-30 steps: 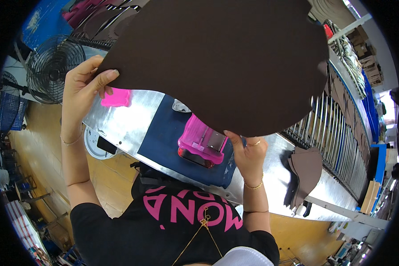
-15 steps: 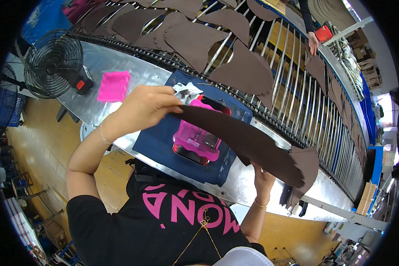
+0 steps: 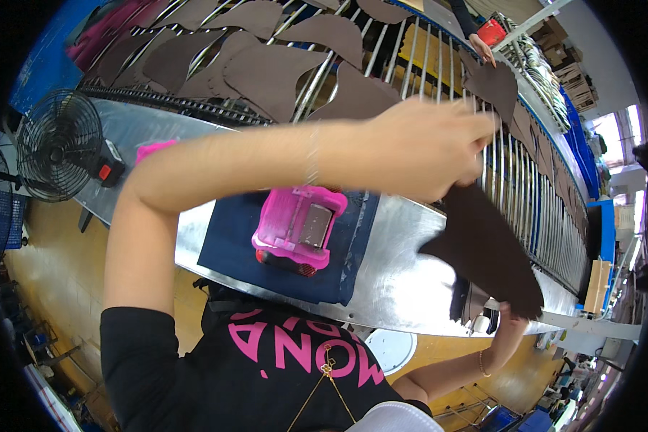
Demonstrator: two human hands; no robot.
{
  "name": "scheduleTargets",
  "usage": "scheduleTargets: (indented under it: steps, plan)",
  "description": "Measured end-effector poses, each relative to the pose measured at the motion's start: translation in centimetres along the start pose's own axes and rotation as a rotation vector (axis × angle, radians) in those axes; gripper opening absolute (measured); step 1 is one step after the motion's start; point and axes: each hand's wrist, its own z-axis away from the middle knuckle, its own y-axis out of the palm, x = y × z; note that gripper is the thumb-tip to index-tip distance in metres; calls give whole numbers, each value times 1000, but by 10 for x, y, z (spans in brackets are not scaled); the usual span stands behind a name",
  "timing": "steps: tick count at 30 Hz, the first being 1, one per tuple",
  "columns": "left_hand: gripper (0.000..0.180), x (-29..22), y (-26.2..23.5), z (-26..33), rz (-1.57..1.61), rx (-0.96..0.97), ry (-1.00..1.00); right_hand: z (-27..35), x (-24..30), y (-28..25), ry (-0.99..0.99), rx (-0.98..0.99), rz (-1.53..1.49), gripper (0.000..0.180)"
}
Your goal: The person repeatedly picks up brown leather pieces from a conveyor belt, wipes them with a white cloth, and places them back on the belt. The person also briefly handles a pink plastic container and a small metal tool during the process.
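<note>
- Now, nearest the person, the right hand (image 3: 510, 315) is reaching up from below the bench's near edge; it is mostly hidden behind the lower tip of the dark brown leather piece (image 3: 486, 248), so I cannot tell whether its fingers are closing on it.
- Half a second ago that leather piece was lying almost flat across the middle of the bench; it is now hanging tilted toward the bench's right end, near the near edge.
- Lying at the bench's (image 3: 396, 277) near middle, the navy cloth mat (image 3: 230, 241) is carrying the pink tool (image 3: 297, 227), uncovered now where the leather was partly crossing it earlier.
- Above these, the left hand (image 3: 425, 147) is crossing the whole bench to the right, its fingers pinching the leather piece's upper edge; earlier it was gripping over the mat.
- Off the bench's left end, the black fan (image 3: 54, 153) is standing.
- Beyond the far edge, the metal-rod rack (image 3: 439, 57) is carrying more brown leather cutouts (image 3: 266, 68).
- Farthest off, another person's hand (image 3: 488, 54) is touching a cutout on the rack.
</note>
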Motion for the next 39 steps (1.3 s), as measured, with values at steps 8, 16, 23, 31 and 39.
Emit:
scheduleTargets:
  steps: [8, 16, 23, 31, 39]
  plan:
    - [5, 38, 1, -112, -510, -97, 429, -107, 92, 96, -191, 191, 62, 9]
    - [42, 83, -24, -84, -545, -70, 97, -164, 63, 311, 139, 435, -914, 15]
    - [51, 112, -64, 12, -510, 32, -99, -180, 50, 373, 432, 579, -875, 21]
    - [56, 111, -67, 64, -369, 183, -423, -164, 46, 325, 336, 302, -559, 38]
    - [56, 111, -63, 74, -216, 157, -469, -65, -99, 138, 314, -420, 303, 32]
